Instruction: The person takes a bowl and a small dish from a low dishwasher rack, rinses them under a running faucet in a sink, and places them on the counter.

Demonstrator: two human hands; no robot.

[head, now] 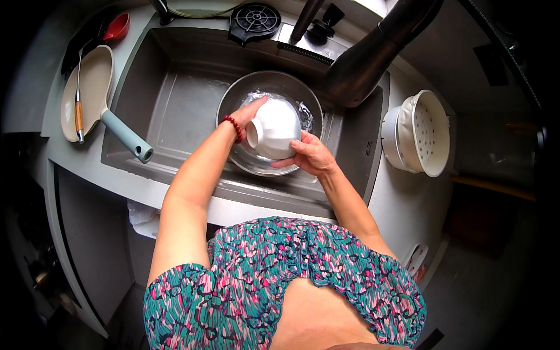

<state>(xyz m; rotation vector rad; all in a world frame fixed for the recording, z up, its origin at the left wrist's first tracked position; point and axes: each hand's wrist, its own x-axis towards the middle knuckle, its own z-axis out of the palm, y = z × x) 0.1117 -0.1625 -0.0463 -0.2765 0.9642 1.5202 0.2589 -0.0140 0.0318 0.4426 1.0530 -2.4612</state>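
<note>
A white footed bowl point(280, 129) is tilted on its side between my two hands, its ring foot turned to the left. My left hand point(248, 116), with a red bead bracelet at the wrist, lies along the bowl's far left side; some of its fingers are hidden. On the right, my right hand point(313, 154) grips the bowl, thumb on the outer wall and fingers partly beneath. Directly under the bowl is a round metal basin point(225, 105) with water in it, standing in the grey sink point(183, 109).
A dark faucet point(363, 61) reaches over the sink's right side. Left on the counter lies a cream pan point(92, 74), its blue-grey handle jutting over the sink, with a wood-handled utensil point(78, 109) across it. White strainer baskets point(420, 133) stand at right. A black glass rinser point(256, 19) is behind.
</note>
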